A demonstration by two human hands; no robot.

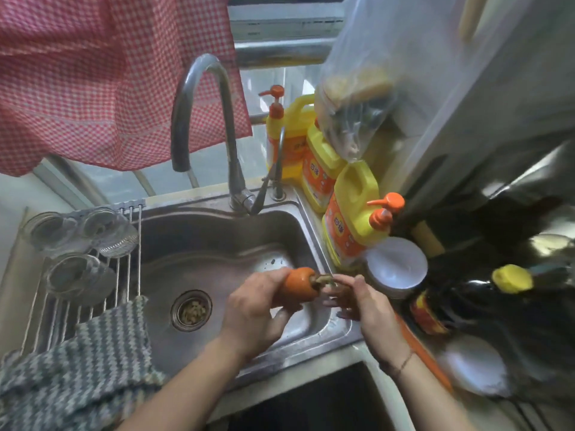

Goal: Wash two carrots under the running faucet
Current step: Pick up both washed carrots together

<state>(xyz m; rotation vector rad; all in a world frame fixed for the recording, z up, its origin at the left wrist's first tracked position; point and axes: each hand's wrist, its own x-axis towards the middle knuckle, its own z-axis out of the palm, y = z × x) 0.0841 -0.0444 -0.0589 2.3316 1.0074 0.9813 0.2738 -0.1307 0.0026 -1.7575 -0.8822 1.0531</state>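
An orange carrot [300, 284] is held over the right side of the steel sink [311, 346], its stubby stem end pointing right. My left hand [258, 309] grips its body from below. The fingers of my right hand [357, 303] pinch the stem end; they are blurred. A long orange thing [429, 359], perhaps the second carrot, lies on the sink's right edge, partly hidden by my right forearm. The gooseneck faucet [199, 98] arches above the sink, with its spout up and to the left of the carrot. Whether water runs cannot be told.
The drain strainer [191, 311] holds scraps. On the left, a wire rack [130, 244] carries glass jars and a striped cloth [93, 353]. Yellow detergent bottles [351, 213] and a white bowl [395, 265] crowd the right rim. A red checked cloth [93, 73] and a plastic bag [357, 88] hang overhead.
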